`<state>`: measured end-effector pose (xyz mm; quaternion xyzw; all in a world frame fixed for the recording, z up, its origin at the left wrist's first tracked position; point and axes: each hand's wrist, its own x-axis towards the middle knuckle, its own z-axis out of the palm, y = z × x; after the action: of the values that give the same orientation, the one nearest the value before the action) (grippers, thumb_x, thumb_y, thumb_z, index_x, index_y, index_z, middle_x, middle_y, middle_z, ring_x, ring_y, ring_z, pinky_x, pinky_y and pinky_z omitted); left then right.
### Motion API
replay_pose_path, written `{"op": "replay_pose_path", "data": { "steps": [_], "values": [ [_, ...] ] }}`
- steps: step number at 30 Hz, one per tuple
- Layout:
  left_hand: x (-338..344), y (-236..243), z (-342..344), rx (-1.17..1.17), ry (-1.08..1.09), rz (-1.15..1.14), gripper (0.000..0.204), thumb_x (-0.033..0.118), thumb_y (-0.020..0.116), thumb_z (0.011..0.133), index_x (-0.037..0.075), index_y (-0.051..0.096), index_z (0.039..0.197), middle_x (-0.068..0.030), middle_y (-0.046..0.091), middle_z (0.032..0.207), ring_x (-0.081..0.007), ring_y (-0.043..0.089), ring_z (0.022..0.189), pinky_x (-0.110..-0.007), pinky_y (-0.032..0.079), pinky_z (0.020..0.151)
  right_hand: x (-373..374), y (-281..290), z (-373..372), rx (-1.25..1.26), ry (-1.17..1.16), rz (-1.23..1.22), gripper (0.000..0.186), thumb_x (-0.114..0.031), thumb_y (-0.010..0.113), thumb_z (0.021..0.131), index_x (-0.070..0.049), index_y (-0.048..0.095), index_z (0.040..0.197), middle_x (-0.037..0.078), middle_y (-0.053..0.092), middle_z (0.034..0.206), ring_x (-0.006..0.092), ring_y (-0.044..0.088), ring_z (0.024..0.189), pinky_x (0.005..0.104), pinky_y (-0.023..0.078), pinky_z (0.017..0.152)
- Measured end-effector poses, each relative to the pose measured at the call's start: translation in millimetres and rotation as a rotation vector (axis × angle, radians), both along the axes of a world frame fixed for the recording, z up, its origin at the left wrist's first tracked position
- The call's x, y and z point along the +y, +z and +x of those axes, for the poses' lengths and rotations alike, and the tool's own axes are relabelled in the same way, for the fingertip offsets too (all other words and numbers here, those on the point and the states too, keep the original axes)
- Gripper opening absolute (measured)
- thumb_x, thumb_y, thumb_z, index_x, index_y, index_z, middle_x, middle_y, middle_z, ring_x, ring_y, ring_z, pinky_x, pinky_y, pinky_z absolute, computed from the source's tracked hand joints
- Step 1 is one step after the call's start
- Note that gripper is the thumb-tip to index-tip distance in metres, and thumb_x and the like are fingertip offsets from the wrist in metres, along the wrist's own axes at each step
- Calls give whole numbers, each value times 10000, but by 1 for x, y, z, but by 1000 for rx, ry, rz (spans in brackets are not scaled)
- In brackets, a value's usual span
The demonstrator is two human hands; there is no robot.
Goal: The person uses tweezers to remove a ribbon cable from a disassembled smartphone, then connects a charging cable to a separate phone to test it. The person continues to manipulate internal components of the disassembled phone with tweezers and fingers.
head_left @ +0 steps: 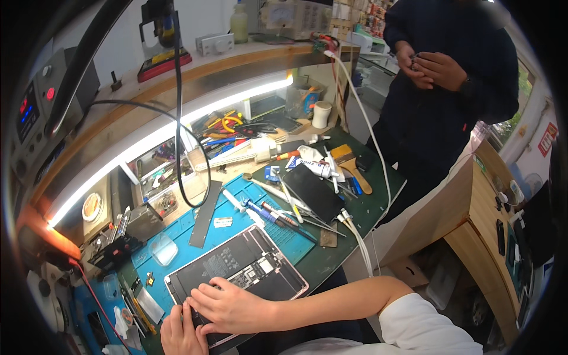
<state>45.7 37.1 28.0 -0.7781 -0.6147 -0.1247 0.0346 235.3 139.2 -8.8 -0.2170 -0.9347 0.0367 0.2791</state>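
an opened, flat grey tablet with bare black cells [236, 266] lies on the blue work mat [254, 204] at the bench's near edge. the right hand [228, 306] is pressed flat on it, fingers spread, and the left hand [180, 332] is curled at its near edge, nothing gripped. it is judged thin, stiff and fragile, best taken by the metal rim.

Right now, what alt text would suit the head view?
Both hands, the right hand over the left hand, press on an opened tablet on a blue work mat, among screwdrivers. Another person stands beyond the bench.
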Motion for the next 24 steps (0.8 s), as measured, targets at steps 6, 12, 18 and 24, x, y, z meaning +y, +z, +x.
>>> {"op": "replay_pose_path", "data": {
  "steps": [6, 12, 18, 24],
  "values": [
    [9, 2, -3, 78, -31, 12, 655, 235, 760, 874, -40, 589, 1443, -158, 572, 1380, -314, 595, 1155, -412, 481, 949, 9, 21, 10, -66, 71, -86, 605, -496, 701, 936, 12, 650, 1262, 135, 599, 1256, 283, 599, 1168, 418, 471, 1037],
    [2, 1, -6, 70, -19, 31, 640, 268, 768, 895, -31, 604, 1436, -115, 572, 1369, -244, 590, 1113, -364, 489, 916, 7, 26, 8, -103, 77, -20, 604, -480, 701, 944, 28, 670, 1269, 129, 609, 1307, 268, 570, 1197, 417, 464, 1062],
    [0, -6, -10, -32, -24, 40, 650, 265, 753, 906, -38, 585, 1456, -141, 553, 1395, -289, 586, 1160, -400, 489, 969, 8, 30, 9, -160, 84, -6, 622, -482, 701, 942, 26, 671, 1300, 118, 602, 1295, 254, 559, 1197, 420, 465, 1067],
    [6, -5, -13, -48, -52, 55, 639, 308, 747, 924, -15, 599, 1454, -121, 599, 1322, -252, 604, 1039, -367, 506, 904, 10, 31, 9, -171, 85, -19, 628, -486, 724, 924, 22, 670, 1289, 116, 616, 1281, 257, 588, 1175, 426, 486, 1049]
  ]
}}
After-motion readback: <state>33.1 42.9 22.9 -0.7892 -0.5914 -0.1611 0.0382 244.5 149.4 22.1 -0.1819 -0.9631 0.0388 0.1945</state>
